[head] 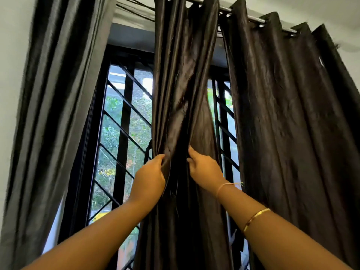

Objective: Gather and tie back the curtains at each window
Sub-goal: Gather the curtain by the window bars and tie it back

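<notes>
Middle curtain (185, 94): dark, shiny, creased panel hanging mid-window from the rod (255, 20), partly bunched.
Left hand (150, 176): fingers closed on the panel's left folds.
Right hand (204, 170): pinching its right edge.
Doing it well: probably draw both edges together evenly before tying.
Surroundings: matte grey curtain (58, 114) left, crinkled dark curtain (292, 133) right, black diagonal window grille (124, 121).
</notes>
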### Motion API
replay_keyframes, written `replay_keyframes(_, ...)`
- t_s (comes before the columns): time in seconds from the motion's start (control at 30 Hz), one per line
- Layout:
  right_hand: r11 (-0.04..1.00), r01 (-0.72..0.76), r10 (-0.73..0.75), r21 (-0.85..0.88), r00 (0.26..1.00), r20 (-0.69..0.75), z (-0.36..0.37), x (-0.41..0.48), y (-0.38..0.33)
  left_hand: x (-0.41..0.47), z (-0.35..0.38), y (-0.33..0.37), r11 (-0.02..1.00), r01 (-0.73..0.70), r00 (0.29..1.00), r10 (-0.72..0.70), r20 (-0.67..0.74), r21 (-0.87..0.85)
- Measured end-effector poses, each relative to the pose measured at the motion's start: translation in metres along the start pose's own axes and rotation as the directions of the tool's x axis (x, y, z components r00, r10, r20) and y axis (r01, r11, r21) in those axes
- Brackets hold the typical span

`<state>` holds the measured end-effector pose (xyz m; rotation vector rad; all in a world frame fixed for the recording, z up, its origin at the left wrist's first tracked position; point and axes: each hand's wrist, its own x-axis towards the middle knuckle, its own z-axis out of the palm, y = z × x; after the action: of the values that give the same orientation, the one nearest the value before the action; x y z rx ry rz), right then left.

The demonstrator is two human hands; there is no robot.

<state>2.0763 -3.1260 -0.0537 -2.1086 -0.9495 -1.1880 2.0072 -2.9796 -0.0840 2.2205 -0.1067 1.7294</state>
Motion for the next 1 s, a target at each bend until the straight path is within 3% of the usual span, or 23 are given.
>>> replay_keyframes(0.2, 0.975, 0.222, -0.223, 0.026, 0.973, 0.059, 0.009, 0.033, -0.093, -0.001, -0.025, -0.03, 0.999, 0.04, 0.998, -0.04, -0.056, 0.01)
replay_keyframes(0.33, 0.945, 0.316, -0.321, 0.081, 0.945, 0.062, 0.022, 0.037, -0.145, 0.003, -0.046, -0.052, 0.972, 0.179, 0.975, -0.196, -0.105, -0.154)
replay_keyframes(0.43, 0.939, 0.331, -0.337, 0.096, 0.94, 0.056, 0.028, 0.041, -0.157, 0.004, -0.063, -0.055, 0.98, 0.153, 0.982, -0.165, -0.095, -0.125)
replay_keyframes(0.53, 0.942, 0.327, -0.33, 0.08, 0.943, 0.029, 0.031, 0.038, -0.145, 0.005, -0.07, -0.056, 1.0, 0.013, 0.999, -0.012, -0.047, 0.029)
replay_keyframes(0.63, 0.966, 0.257, -0.256, -0.004, 0.964, 0.069, 0.037, 0.028, -0.108, 0.006, -0.065, -0.056, 0.987, -0.083, 0.996, 0.087, -0.021, 0.136)
replay_keyframes(0.77, 0.975, -0.054, 0.083, -0.214, 0.988, 0.129, 0.035, 0.007, -0.035, 0.005, -0.046, -0.045, 0.968, -0.119, 0.992, 0.106, 0.071, 0.219)
replay_keyframes(0.87, 0.979, -0.201, 0.199, 0.026, 0.978, 0.068, 0.035, -0.006, -0.016, 0.005, -0.031, -0.036, 0.911, -0.179, 0.978, 0.125, 0.166, 0.372)
replay_keyframes(0.93, 0.935, -0.233, 0.222, 0.268, 0.972, 0.072, 0.037, -0.01, -0.018, 0.003, -0.022, -0.027, 0.906, -0.209, 0.97, 0.145, 0.195, 0.368)
replay_keyframes(1.0, 0.894, -0.261, 0.239, 0.364, 0.965, 0.106, 0.037, -0.009, -0.022, 0.002, -0.014, -0.018, 0.927, -0.208, 0.966, 0.144, 0.214, 0.312)
